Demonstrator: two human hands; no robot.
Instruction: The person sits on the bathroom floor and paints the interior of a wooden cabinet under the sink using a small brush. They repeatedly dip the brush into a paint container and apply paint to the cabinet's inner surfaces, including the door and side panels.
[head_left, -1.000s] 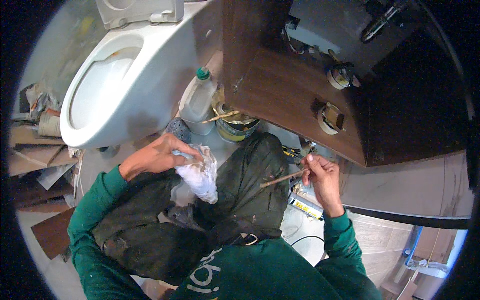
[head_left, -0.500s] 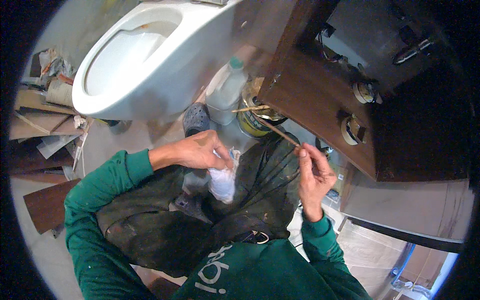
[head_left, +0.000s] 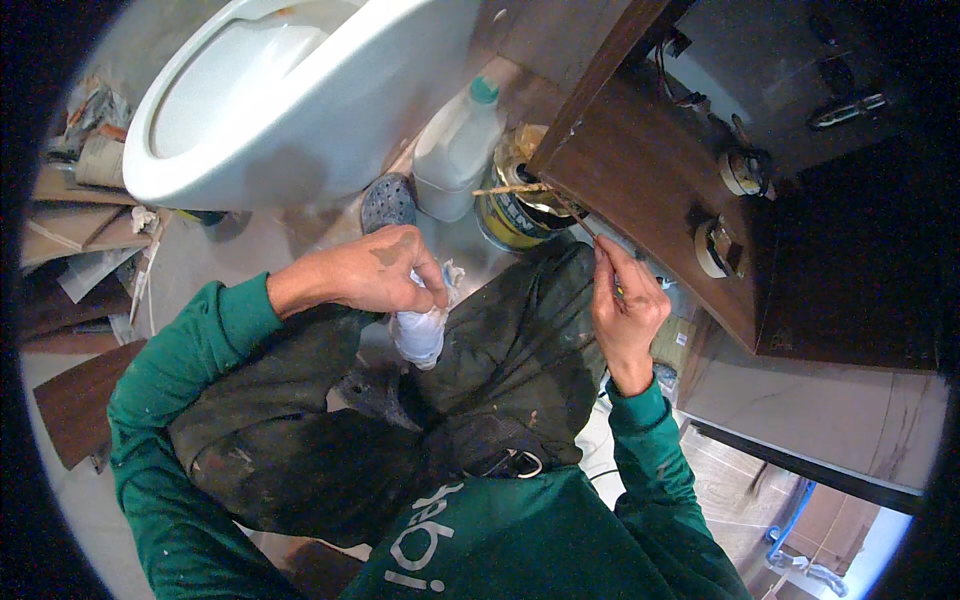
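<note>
Since the picture from a second ago, the right hand (head_left: 630, 305) has swung its thin stick (head_left: 584, 222) up from above the lap to the tin (head_left: 505, 222), right of the frame's upper middle. The right fingers are pinched on the stick's near end; its far end meets the tin's opening, though whether it dips inside I cannot tell. Near the frame's middle, the left hand (head_left: 385, 268) has its fingers closed on a crumpled white bundle (head_left: 418, 338), which hangs over the gap between the legs of the dark trousers (head_left: 500, 365). Another, paler stick (head_left: 505, 190) lies across the tin's top. The tin stands on the grey floor (head_left: 230, 270), just beside a whitish jug (head_left: 455, 150) with a green cap, and a grey perforated shoe (head_left: 388, 203) is close by on their left. A white toilet (head_left: 330, 130) fills the upper left, with brown boards (head_left: 85, 225) stacked below it at the left edge. Across the upper right a dark brown cabinet (head_left: 650, 180) stands open, two pale rings (head_left: 711, 250) set in its panel. Pale wood-patterned flooring (head_left: 725, 480) shows at lower right.
</note>
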